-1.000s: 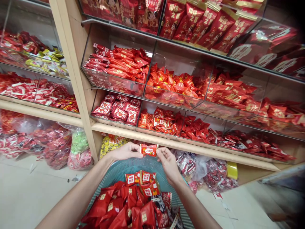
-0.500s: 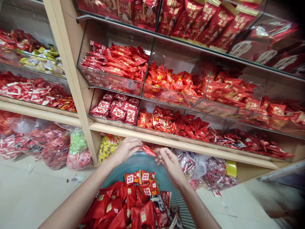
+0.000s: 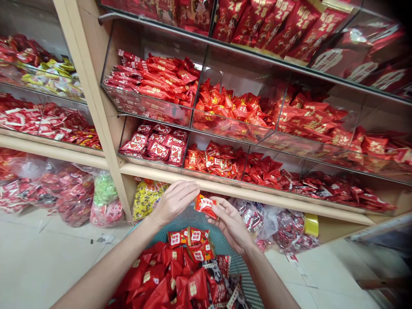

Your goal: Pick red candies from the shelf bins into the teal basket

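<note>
My right hand holds a small red wrapped candy with white lettering, gripped at its right end between thumb and fingers. Beside the candy's left end is my left hand, its fingers stretched out and close together; I see nothing held in it. Both hands are above the far rim of a teal plastic basket. Inside the basket lie several orange-and-red candy packets, larger red packets and black-and-red packets.
Clear shelf bins of red-wrapped sweets rise ahead, among them heart-print packets and loose red packets. A wooden ledge runs just beyond my hands. Below stand bags of yellow candy and red candy on the tiled floor.
The candy has turned from edge-on so its printed face shows. My left hand's fingers have straightened and moved up off the candy; my right hand still holds it.
</note>
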A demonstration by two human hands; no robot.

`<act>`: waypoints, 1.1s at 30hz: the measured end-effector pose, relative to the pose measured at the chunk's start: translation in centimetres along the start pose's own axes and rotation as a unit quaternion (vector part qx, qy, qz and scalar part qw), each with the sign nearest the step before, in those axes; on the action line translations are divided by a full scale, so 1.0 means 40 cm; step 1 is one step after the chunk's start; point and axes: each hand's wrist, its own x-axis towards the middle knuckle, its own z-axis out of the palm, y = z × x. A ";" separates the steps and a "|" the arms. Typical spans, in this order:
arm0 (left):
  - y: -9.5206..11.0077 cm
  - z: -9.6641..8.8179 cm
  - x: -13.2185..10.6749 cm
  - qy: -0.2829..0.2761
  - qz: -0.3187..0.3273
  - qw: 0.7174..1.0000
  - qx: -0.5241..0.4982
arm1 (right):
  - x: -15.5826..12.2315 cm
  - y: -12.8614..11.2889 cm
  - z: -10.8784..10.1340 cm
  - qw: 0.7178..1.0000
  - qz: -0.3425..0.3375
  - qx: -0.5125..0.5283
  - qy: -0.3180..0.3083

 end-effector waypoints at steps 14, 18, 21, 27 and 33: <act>0.046 0.015 0.047 -0.076 -0.478 0.727 -0.486 | 0.011 0.063 0.029 0.993 -0.097 -0.066 0.011; 0.024 -0.026 0.038 -0.165 -0.462 0.737 -0.465 | 0.013 0.064 0.010 0.982 -0.119 -0.144 0.031; 0.017 -0.038 0.013 -0.341 -0.400 0.747 -0.408 | 0.017 0.065 -0.007 0.973 -0.134 -0.182 0.051; 0.031 -0.006 -0.034 -0.466 -0.315 0.814 -0.142 | 0.020 0.074 -0.014 0.971 -0.129 -0.195 0.053; 0.041 0.008 -0.039 -0.493 -0.307 0.809 -0.086 | 0.021 0.080 -0.018 0.970 -0.121 -0.204 0.045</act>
